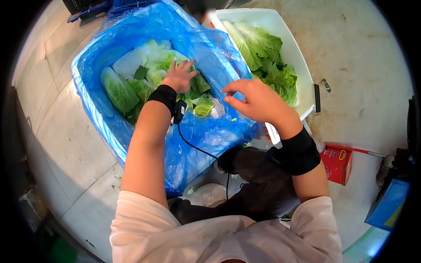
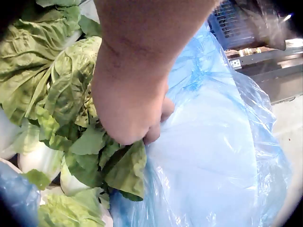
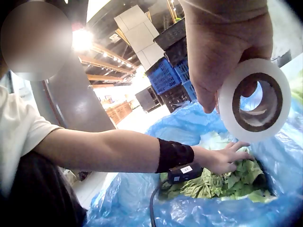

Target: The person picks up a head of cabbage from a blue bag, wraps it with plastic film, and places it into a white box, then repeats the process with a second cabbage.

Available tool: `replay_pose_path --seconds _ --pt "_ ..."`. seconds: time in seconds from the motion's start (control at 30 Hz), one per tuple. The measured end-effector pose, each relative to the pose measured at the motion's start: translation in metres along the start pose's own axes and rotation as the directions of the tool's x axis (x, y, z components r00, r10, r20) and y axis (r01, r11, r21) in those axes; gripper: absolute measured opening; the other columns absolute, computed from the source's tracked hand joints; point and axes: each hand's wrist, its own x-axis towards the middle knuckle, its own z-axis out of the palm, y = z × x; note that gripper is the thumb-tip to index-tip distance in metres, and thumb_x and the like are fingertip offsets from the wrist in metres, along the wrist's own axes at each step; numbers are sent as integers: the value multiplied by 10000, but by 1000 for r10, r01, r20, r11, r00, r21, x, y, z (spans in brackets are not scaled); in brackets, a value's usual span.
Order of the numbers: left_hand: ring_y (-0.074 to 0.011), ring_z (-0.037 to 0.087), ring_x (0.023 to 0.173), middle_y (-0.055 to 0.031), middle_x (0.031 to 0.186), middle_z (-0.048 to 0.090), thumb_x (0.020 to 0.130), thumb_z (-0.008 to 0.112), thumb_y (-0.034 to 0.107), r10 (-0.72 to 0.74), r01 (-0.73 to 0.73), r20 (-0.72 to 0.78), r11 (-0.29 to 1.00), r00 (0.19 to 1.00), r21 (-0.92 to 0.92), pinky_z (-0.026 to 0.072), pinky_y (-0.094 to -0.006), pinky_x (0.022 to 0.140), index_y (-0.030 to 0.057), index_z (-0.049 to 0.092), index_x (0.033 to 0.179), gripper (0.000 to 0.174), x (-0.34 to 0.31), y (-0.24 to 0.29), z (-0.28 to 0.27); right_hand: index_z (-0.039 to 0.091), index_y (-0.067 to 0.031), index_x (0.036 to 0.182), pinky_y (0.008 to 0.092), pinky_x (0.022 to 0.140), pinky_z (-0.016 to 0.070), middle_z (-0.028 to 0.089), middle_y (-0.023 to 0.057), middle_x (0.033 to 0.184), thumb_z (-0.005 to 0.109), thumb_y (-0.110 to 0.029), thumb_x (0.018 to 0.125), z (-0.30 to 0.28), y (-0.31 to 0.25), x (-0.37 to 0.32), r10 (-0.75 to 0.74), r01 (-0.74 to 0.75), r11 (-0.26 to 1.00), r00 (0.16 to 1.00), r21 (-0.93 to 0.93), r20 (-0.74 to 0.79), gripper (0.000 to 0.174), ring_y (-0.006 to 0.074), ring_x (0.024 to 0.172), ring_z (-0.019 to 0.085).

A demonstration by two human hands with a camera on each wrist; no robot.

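My left hand [image 1: 179,79] lies over the heap of napa cabbages [image 1: 117,92], its fingers spread near the inner wall of a blue plastic bag [image 1: 206,52]. Green outer leaves [image 2: 127,172] show right under that hand in the left wrist view. Higher up, close to the bag's right rim, my right hand [image 1: 258,103] grips a roll of clear or white tape [image 3: 226,103] with a brown core, a fingertip showing through the core. In the head view the roll is mostly hidden by that hand.
A white tub [image 1: 291,44] with loose cabbage leaves [image 1: 263,44] stands right of the bag. A red dustpan [image 1: 337,164] lies on the floor farther right. Blue crates [image 3: 163,75] are stacked beyond the bag. A black cable [image 1: 193,147] runs from my left wrist.
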Motion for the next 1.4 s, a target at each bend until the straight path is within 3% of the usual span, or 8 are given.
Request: replay_pose_path --seconds 0.43,0.87,0.93,0.97,1.13,1.23,1.33,1.4 --pt "-351 278 1514 -183 1635 270 791 812 218 437 -437 97 899 894 -21 246 -536 1232 223 378 1572 894 -61 57 20 727 -50 1076 440 769 572 757 163 972 681 -258 919 11 15 8 -38 40 999 996 -18 76 265 369 850 718" --pt "-377 571 1137 -167 1326 545 840 715 116 207 -112 298 946 932 -305 527 -470 969 97 593 1325 501 -98 115 34 708 -29 1101 430 766 564 754 185 983 678 -244 927 12 1 7 -69 72 997 991 -21 116 278 378 844 716" --pt "-448 553 1243 -235 1411 515 921 560 108 426 -276 447 890 786 -363 508 -519 1006 24 585 1355 443 -107 120 27 706 -25 1102 431 767 564 755 187 983 680 -246 926 13 -2 7 -64 69 997 989 -26 135 284 378 846 717" --pt "-435 601 1211 -264 1389 565 878 556 82 311 -15 558 882 770 -471 503 -503 1003 -44 601 1322 463 -114 120 24 705 -21 1104 431 769 564 755 189 983 681 -248 925 14 -3 7 -53 58 998 987 -30 151 290 377 847 718" --pt "-389 662 1136 -262 1208 691 842 539 132 505 -152 511 798 695 -583 511 -443 975 -50 616 1301 499 -118 92 41 698 -26 1160 407 758 554 756 168 987 661 -257 963 15 -7 7 -35 48 998 970 -47 241 306 348 846 712" --pt "-373 660 1162 -242 1254 682 897 614 267 264 41 640 906 721 -421 514 -452 974 19 574 1378 543 -107 65 -4 696 -26 1169 411 759 554 758 166 994 664 -254 961 17 -12 11 -29 41 998 965 -41 259 311 347 849 713" --pt "-388 692 1023 -230 1142 709 901 606 285 -47 288 387 751 921 -594 541 -446 926 51 658 1241 416 -92 13 -20 693 -24 1178 412 763 554 758 167 1001 669 -244 957 19 -15 12 -33 42 999 964 -30 264 312 346 858 714" --pt "-425 664 1044 -253 1220 643 887 634 271 -461 441 100 730 882 -522 534 -462 946 61 640 1254 424 -88 -20 -12 692 -24 1181 411 765 554 757 167 1005 672 -238 954 20 -15 14 -40 50 998 962 -27 269 313 345 863 714"
